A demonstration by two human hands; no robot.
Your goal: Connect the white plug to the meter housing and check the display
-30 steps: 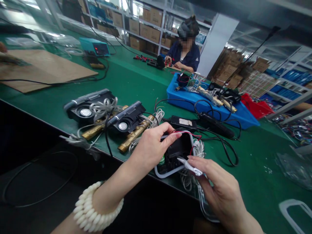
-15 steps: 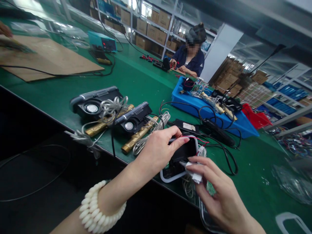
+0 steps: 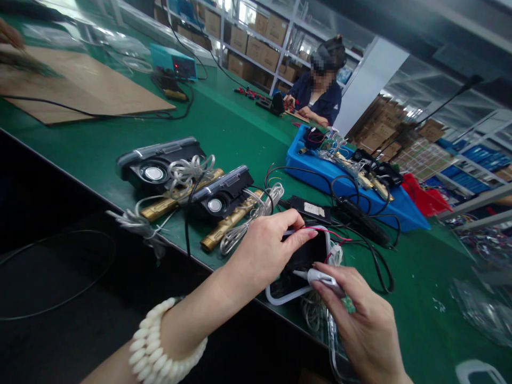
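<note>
**Worktop assembly, seen from above.** At left, two black oblong modules [image 3: 158,165] lie on brass tubes and grey wire coils on the green worktop [image 3: 240,122]. Left hand [image 3: 266,250], a white bead bracelet [image 3: 160,346] at its wrist, is clamped on the upper rim of a white-rimmed black plastic housing [image 3: 304,261] at the worktop's near edge. Right hand [image 3: 360,325] pinches a small white plastic connector [image 3: 320,276] just over the housing's lower rim. Far right, a blue plastic tray [image 3: 404,210] holds further parts.
</note>
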